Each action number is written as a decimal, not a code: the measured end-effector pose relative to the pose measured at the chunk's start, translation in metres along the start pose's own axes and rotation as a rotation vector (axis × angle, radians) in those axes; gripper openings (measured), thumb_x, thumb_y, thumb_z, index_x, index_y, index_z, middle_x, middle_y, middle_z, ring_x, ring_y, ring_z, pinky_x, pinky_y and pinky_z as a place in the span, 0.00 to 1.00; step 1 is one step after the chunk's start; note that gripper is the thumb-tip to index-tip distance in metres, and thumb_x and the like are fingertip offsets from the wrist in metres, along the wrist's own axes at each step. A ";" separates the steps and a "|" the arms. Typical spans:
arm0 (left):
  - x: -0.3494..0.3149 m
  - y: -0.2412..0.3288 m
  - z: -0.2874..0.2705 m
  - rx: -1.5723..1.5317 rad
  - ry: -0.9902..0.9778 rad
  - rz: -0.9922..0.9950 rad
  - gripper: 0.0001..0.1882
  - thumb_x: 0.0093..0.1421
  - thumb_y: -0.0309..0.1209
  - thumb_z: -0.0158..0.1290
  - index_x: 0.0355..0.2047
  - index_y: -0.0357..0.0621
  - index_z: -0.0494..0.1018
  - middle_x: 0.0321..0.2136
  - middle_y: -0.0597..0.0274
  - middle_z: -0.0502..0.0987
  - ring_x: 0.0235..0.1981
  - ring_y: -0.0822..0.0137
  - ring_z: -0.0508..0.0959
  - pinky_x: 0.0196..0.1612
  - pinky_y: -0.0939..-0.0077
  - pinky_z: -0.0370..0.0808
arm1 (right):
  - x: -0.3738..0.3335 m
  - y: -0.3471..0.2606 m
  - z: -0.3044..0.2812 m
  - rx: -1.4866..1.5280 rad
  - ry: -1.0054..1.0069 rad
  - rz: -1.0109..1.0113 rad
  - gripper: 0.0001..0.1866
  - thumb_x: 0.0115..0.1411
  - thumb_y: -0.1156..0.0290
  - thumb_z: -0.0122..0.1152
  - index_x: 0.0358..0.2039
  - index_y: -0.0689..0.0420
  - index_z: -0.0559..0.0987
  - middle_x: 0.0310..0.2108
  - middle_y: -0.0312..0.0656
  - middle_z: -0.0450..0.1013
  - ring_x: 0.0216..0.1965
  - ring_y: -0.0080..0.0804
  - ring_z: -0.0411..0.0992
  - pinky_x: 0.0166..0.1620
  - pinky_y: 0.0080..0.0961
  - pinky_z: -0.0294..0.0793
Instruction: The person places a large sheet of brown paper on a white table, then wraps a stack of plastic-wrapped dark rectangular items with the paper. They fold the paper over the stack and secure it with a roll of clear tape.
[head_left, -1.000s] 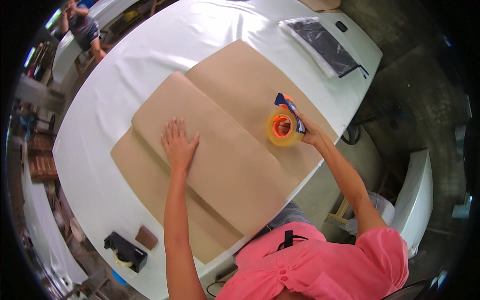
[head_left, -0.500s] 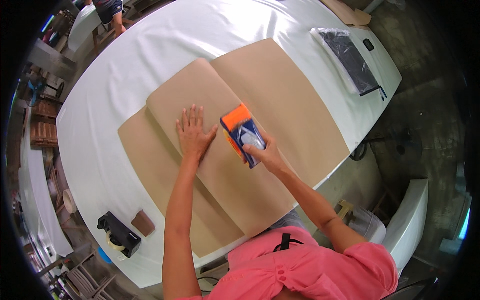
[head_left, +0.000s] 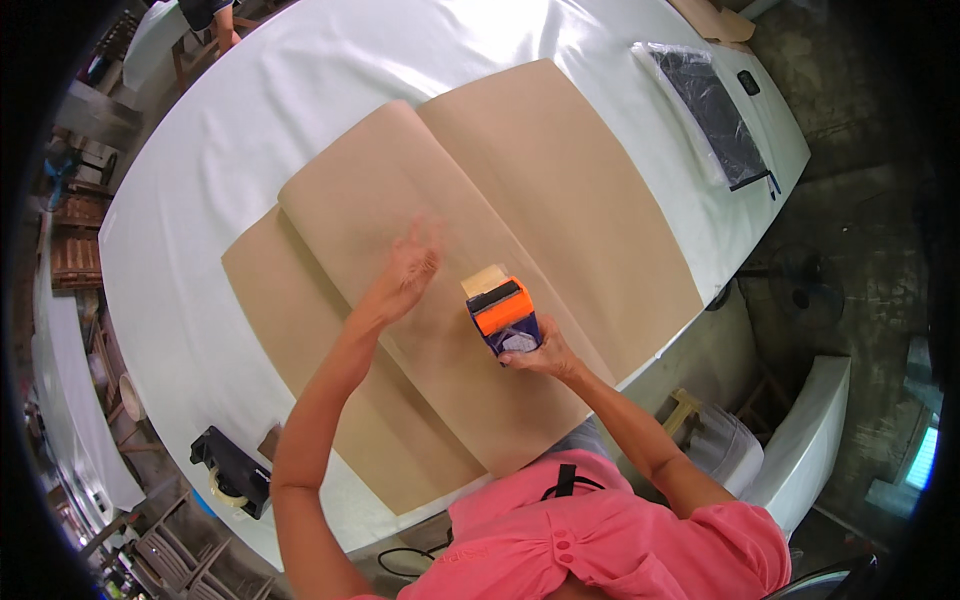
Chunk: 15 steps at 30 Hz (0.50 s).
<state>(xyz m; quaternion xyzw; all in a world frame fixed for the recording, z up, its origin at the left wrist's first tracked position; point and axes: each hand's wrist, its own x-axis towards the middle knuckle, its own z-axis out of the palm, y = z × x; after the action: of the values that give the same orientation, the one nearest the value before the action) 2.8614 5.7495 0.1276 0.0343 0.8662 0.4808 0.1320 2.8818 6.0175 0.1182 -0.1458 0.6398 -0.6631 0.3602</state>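
Note:
My right hand [head_left: 551, 352] grips an orange and dark blue hand tape dispenser [head_left: 503, 313]. A short tan flap of tape [head_left: 485, 280] sticks out past its black edge. Beneath lies a large sheet of brown kraft paper [head_left: 570, 190], folded over so that a raised layer [head_left: 370, 190] runs across its middle. Over that layer is my left hand [head_left: 408, 268], its fingers smeared by motion; whether they are spread or closed I cannot make out.
On the white-covered table [head_left: 180, 300] are a black desktop tape dispenser [head_left: 235, 475], a brown block [head_left: 270, 441] and, far right, a dark package in clear plastic [head_left: 712, 115]. Another person's arm [head_left: 226, 30] shows at the top left. A fan [head_left: 803, 285] stands right of the table.
My left hand has come up from lying flat on the paper and now blurs. The tape dispenser has moved slightly toward me and tilted, so its black edge and tape flap show.

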 end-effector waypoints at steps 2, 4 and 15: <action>-0.005 0.035 -0.011 -0.228 -0.256 -0.019 0.38 0.63 0.62 0.28 0.64 0.49 0.53 0.62 0.65 0.58 0.68 0.59 0.42 0.65 0.51 0.32 | 0.000 0.002 -0.002 0.001 -0.009 0.017 0.34 0.43 0.67 0.74 0.51 0.59 0.70 0.34 0.35 0.74 0.33 0.21 0.71 0.38 0.21 0.72; -0.006 0.060 -0.019 -0.350 -0.459 -0.043 0.37 0.63 0.61 0.27 0.62 0.49 0.59 0.60 0.65 0.62 0.68 0.59 0.42 0.65 0.52 0.30 | 0.001 0.006 -0.004 -0.012 -0.011 0.016 0.35 0.42 0.67 0.74 0.51 0.59 0.70 0.34 0.35 0.74 0.33 0.21 0.71 0.38 0.21 0.72; 0.004 0.067 -0.016 -0.527 -0.435 -0.200 0.22 0.56 0.41 0.58 0.49 0.48 0.74 0.61 0.57 0.61 0.68 0.59 0.43 0.65 0.58 0.44 | 0.002 -0.003 -0.004 -0.071 -0.036 -0.028 0.37 0.41 0.65 0.74 0.52 0.58 0.70 0.35 0.35 0.75 0.35 0.22 0.72 0.41 0.22 0.71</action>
<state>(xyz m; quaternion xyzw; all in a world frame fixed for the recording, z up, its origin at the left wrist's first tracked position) 2.8485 5.7733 0.1909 0.0157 0.6630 0.6540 0.3640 2.8772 6.0194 0.1196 -0.1794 0.6542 -0.6423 0.3567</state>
